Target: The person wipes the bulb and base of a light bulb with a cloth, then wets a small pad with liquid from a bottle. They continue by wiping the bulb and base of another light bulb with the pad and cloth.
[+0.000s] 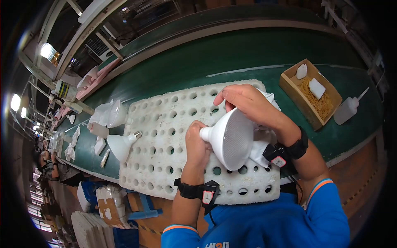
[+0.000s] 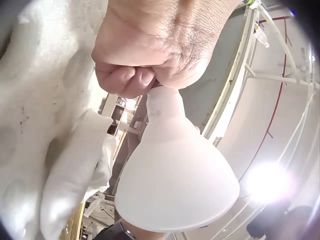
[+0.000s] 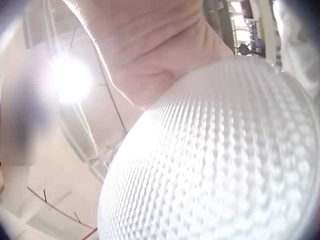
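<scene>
A white cone-shaped lamp [image 1: 225,138] with a textured round face is held above the foam board. My left hand [image 1: 197,145] grips its narrow end; in the left wrist view the curled fingers of that hand [image 2: 160,47] close around the tip of the lamp [image 2: 175,172], hiding its base. Arched over the lamp's upper rim is my right hand [image 1: 250,101], its fingers extended and slightly bent. From the right wrist, the palm side of the hand [image 3: 150,50] lies against or close to the textured face [image 3: 215,160]; its fingertips are out of sight there.
The holed white foam board [image 1: 140,142] lies on the green table [image 1: 165,78]. Left of it are another lamp [image 1: 120,147], wrapped lamps [image 1: 109,114] and a small bottle [image 1: 98,129]. To the right are a wooden box [image 1: 308,99] and a nozzle bottle [image 1: 346,110]. White wrapping [image 1: 259,153] lies behind the held lamp.
</scene>
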{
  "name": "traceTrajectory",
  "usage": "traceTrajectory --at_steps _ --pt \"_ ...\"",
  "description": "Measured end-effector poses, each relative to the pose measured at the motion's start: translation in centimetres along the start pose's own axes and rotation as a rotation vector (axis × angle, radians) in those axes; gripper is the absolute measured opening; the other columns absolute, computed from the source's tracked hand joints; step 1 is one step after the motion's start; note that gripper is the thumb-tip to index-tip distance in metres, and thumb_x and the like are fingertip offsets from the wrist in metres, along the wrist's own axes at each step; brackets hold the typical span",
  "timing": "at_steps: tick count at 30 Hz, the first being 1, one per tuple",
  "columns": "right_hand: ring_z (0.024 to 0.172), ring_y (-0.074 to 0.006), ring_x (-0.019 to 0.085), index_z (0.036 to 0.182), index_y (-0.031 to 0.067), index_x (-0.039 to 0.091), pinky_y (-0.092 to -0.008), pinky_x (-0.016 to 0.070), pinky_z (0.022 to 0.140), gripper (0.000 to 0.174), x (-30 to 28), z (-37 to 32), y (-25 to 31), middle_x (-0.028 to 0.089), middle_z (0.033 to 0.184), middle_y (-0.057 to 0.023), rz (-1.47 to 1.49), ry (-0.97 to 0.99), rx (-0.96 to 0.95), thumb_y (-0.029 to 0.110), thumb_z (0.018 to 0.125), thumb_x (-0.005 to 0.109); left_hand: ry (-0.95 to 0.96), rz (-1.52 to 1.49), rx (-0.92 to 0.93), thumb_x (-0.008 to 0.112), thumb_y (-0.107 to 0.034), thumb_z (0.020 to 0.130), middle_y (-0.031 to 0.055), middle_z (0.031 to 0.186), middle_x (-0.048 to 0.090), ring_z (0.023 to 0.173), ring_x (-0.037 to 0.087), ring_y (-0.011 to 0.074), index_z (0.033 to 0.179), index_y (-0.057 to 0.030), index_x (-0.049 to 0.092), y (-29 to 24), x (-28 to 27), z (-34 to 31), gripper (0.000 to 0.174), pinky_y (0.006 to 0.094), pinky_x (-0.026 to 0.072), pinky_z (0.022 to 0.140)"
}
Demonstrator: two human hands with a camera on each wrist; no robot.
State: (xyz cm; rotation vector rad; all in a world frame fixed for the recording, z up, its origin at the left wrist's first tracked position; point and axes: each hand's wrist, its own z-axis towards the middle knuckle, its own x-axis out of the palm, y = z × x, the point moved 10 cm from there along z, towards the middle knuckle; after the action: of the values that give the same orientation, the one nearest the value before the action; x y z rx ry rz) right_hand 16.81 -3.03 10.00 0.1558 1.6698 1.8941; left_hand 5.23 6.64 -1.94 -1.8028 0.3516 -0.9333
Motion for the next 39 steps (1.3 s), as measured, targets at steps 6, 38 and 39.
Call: traceTrajectory --at_steps 6,38,39 --pt "0.108 -0.0255 0.052 0.126 0.0057 0.051 -0.0341 0.0477 0.083 0.046 -0.5 -2.6 -0.4 0.051 0.12 -0.0159 0.0 -0.059 -0.128 0.027 0.085 0.058 -0.306 0.096 0.259 0.036 -0.023 0.09 0.0029 0.064 0.045 0.046 0.038 0.0083 0.083 -0.0048 0.046 -3.2 -3.3 -0.7 0.022 0.0222 0.0293 0.039" --pt "0.107 -0.0165 0.048 0.111 0.0087 0.053 -0.0252 0.0515 0.078 0.049 0.6 -4.1 -0.6 0.04 0.114 -0.0052 -0.011 0.081 -0.031 0.006 0.063 0.066 -0.308 0.333 0.323 0.039 -0.028 0.096 0.001 0.064 0.045 0.05 0.04 0.0059 0.079 -0.0047 0.045 -4.3 -3.5 -0.7 0.03 0.0216 0.0311 0.041" --pt "0.104 -0.0159 0.049 0.109 0.0083 0.054 -0.0242 0.0518 0.076 0.047 0.4 -4.2 -0.4 0.041 0.112 -0.0052 -0.024 0.052 -0.05 0.006 0.064 0.066 -0.288 0.356 0.346 0.038 -0.028 0.096 0.0007 0.063 0.045 0.05 0.039 0.0056 0.078 -0.0046 0.045 -4.4 -3.3 -0.6 0.03 0.0217 0.0304 0.04"
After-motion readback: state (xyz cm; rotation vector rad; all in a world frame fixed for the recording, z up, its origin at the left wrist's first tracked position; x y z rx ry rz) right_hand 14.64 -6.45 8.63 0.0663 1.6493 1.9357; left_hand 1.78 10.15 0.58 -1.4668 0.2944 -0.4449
